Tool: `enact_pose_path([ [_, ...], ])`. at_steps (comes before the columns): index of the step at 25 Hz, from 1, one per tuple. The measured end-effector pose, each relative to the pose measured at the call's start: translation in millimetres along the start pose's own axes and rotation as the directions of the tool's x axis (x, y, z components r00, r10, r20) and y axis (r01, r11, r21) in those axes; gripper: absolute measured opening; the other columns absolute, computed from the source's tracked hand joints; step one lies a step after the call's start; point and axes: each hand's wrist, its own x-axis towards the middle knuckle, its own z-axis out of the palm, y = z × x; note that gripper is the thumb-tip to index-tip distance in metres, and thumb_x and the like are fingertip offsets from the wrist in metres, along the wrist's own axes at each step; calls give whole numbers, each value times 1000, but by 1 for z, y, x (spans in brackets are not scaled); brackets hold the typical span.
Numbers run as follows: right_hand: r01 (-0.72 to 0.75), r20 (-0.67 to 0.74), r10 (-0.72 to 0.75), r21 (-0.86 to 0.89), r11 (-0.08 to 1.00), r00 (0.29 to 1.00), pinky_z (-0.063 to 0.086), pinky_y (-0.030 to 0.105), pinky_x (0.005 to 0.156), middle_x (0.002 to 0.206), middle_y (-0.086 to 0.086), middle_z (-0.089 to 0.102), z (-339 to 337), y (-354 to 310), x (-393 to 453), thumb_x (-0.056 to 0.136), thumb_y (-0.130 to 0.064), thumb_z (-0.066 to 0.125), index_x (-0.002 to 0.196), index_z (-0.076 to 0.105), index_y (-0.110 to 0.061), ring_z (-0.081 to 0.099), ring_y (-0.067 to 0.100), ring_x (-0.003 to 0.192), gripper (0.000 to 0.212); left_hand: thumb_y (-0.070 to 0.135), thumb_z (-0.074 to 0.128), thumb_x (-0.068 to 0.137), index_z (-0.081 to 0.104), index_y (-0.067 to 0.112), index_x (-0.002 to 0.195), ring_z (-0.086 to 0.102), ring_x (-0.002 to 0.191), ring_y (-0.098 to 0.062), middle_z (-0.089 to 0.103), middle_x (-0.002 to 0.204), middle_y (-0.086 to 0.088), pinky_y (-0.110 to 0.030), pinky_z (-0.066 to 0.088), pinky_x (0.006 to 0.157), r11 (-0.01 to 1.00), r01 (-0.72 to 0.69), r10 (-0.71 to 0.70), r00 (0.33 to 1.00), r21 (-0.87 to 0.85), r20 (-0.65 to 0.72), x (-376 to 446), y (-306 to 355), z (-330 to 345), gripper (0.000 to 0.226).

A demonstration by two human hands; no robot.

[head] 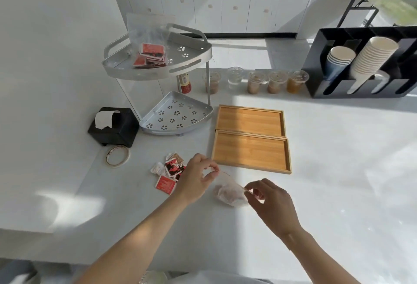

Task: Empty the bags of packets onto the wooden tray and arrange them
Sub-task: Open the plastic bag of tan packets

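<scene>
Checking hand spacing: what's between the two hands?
In the head view, a clear plastic bag stretches between left hand and right hand; both pinch it.

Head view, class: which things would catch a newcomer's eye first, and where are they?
Two empty wooden trays lie side by side mid-counter. In front of them both hands, left hand and right hand, pinch a clear bag. Red packets lie scattered just left of the left hand.

Bright daylight from upper right; sunlit patches, soft shadows, wide-angle edge distortion.
</scene>
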Motion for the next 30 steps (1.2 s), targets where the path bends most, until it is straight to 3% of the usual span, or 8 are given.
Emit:
enact_pose_path([
  [4,87,-118,-93,-56,995,989,52,25,48,72,-13,60,10,-4,-16,79,-19,78,87,70,-29,60,2,57,15,30,68,86,57,16,97,53,80,-9,53,90,7,-17,44,70,975,200,-219,943,-100,-251,-24,22,15,20],
  [6,114,-156,-128,-92,989,979,49,26,42,70,-10,61,17,-6,-21,76,-14,80,84,70,-25,61,8,54,17,43,62,88,63,11,91,56,72,-12,62,79,4,-24,52,67,829,434,-461,887,-354,8,-38,36,17,32],
  [8,149,-168,-172,-137,979,971,48,28,38,68,-8,59,24,-9,-27,77,-14,79,84,70,-24,61,13,51,14,45,62,89,70,11,92,60,71,-13,70,79,1,-30,56,62,670,584,-533,808,-458,251,-48,47,16,35],
  [13,162,-96,-173,-106,981,980,49,26,41,71,-11,59,33,-16,-37,78,-26,74,91,68,-31,63,7,55,16,19,63,89,74,15,83,62,68,-11,74,80,-1,-24,52,53,688,587,-560,803,-426,202,-53,51,13,13],
  [18,-91,180,79,59,994,980,55,25,69,87,-23,63,17,-35,-24,75,-55,69,105,65,-42,63,-1,74,33,16,63,87,69,11,75,57,59,-13,68,66,-1,-23,41,49,726,574,-540,817,-379,204,-56,46,9,14],
  [21,-186,302,141,125,975,943,55,25,67,81,-17,70,13,-38,-7,72,-58,71,95,68,-39,66,1,71,30,22,69,85,65,10,71,52,54,-12,61,58,-1,-23,36,48,743,545,-500,838,-388,221,-56,45,10,19],
  [26,-512,531,254,420,750,808,56,30,59,78,10,74,9,-37,16,78,-15,77,81,75,-9,71,24,67,8,25,72,86,68,15,77,55,56,-8,63,59,5,-22,41,54,785,474,-378,876,-399,298,-50,28,3,14],
  [30,-607,671,205,444,659,713,54,28,57,84,16,74,2,-38,23,88,-8,66,86,70,-2,73,30,74,8,25,70,88,68,13,83,58,59,-6,66,63,4,-19,42,56,820,414,-274,890,-395,363,-47,18,-4,13],
])
